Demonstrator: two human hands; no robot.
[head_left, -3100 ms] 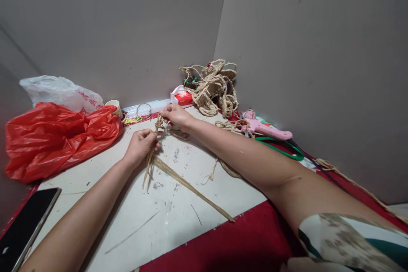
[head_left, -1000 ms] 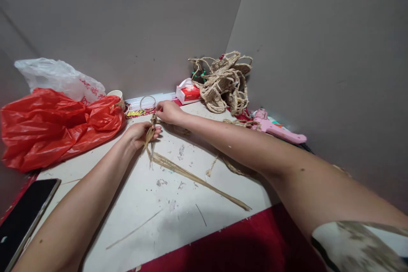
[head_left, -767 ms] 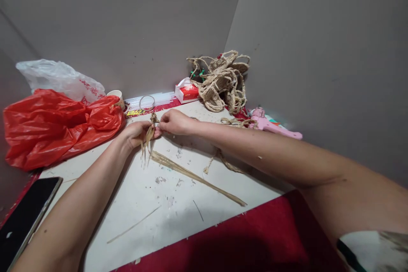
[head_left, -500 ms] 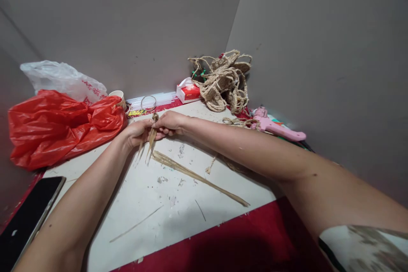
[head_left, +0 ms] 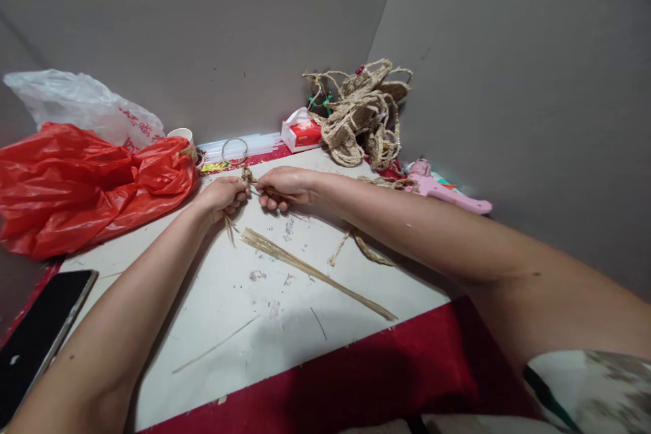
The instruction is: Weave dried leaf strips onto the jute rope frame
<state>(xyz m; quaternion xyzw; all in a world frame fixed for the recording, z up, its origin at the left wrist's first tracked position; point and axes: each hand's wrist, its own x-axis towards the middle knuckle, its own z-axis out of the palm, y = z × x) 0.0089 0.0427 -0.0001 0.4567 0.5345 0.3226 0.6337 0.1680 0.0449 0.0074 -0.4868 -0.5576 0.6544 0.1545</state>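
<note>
My left hand (head_left: 222, 194) and my right hand (head_left: 283, 186) meet over the white board (head_left: 264, 312), both closed on a thin twist of dry straw fibre (head_left: 249, 178). Its knotted end sticks up between the two hands. A few loose strands hang below my left hand (head_left: 230, 227). A long flat bundle of straw (head_left: 310, 272) lies on the board just in front of the hands. A short braided piece (head_left: 366, 251) rests under my right forearm.
A red plastic bag (head_left: 86, 186) and a white one (head_left: 86, 105) fill the left side. A pile of braided rope (head_left: 361, 115), a tissue box (head_left: 302, 132), a paper cup (head_left: 182, 137), a metal ring (head_left: 234, 148) and a pink glue gun (head_left: 447, 191) line the back. A phone (head_left: 38, 336) lies near left.
My right hand pulled back from the far edge to meet my left hand. Both hands then worked the fibre, and the strands hanging below my left hand grew shorter.
</note>
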